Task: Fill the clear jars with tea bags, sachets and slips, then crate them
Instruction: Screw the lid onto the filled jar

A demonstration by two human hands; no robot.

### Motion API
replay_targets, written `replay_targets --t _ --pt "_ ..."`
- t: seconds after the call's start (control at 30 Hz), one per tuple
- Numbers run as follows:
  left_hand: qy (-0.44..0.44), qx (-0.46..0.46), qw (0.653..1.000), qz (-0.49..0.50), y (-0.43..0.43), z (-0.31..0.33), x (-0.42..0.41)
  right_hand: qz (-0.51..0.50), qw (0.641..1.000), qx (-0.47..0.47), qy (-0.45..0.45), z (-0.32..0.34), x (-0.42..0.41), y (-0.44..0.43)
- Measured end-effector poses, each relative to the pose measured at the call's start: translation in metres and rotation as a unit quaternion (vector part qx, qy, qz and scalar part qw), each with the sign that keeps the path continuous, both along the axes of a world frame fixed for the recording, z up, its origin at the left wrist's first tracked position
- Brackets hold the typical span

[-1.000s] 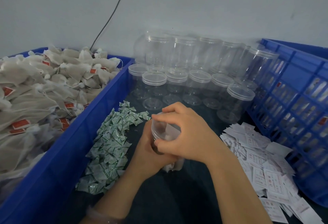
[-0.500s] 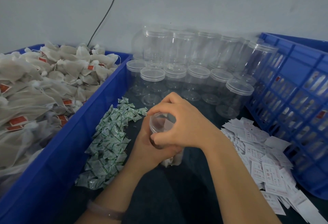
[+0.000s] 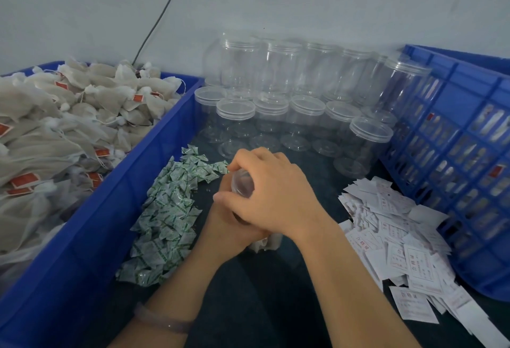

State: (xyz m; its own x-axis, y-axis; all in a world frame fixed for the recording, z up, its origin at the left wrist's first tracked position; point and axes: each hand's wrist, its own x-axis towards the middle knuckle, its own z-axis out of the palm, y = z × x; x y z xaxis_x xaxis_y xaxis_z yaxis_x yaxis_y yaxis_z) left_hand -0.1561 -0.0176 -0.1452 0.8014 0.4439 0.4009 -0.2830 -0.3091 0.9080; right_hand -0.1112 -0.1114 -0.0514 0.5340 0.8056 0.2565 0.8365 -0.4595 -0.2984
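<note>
- Clear plastic jar [image 3: 241,184]: the right hand [image 3: 276,196] has its fingers curled down over the capped top, thumb on the near side.
- Left hand [image 3: 226,226]: wrapped round the jar's body beneath the right hand. A pale bracelet [image 3: 162,320] is on that wrist.
- The jar stands upright on the dark table [image 3: 262,298], with pale contents showing at its base.
- Sachets [image 3: 168,215], green and white: loose heap just left of the hands.
- Slips [image 3: 400,240], white and printed: loose heap to the right.
- Empty jars [image 3: 276,105], lidded: rows behind, against the wall.
- Tea bags [image 3: 55,132]: piled in the blue bin [image 3: 91,237] on the left.
- Blue crate [image 3: 469,94], slatted: far right, jars visible inside.
</note>
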Motion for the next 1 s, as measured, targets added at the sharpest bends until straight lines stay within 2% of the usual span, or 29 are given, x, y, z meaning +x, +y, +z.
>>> replay_targets --t 0.13,0.27,0.53,0.7,0.83,1.0 --pt "-0.004 -0.005 1.000 -0.006 0.000 0.000 -0.003 0.010 0.998 0.056 0.014 -0.002 0.002 -0.002" --pt "0.002 -0.025 0.999 -0.024 -0.002 0.008 -0.009 0.039 0.998 0.044 0.038 0.001 0.007 -0.004" --pt "0.011 -0.010 1.000 -0.023 -0.003 0.012 -0.012 0.066 0.996 0.036 0.055 0.006 0.013 -0.003" --pt "0.010 -0.009 1.000 -0.019 -0.004 0.014 -0.013 0.068 0.997 0.019 0.025 0.005 0.012 -0.003" --pt "0.018 -0.024 0.999 -0.021 -0.003 0.013 -0.011 0.078 0.996 -0.032 -0.006 0.004 0.011 -0.004" --pt "0.019 -0.015 1.000 -0.011 -0.003 0.011 -0.010 0.055 0.998 -0.011 -0.006 0.001 0.008 -0.002"
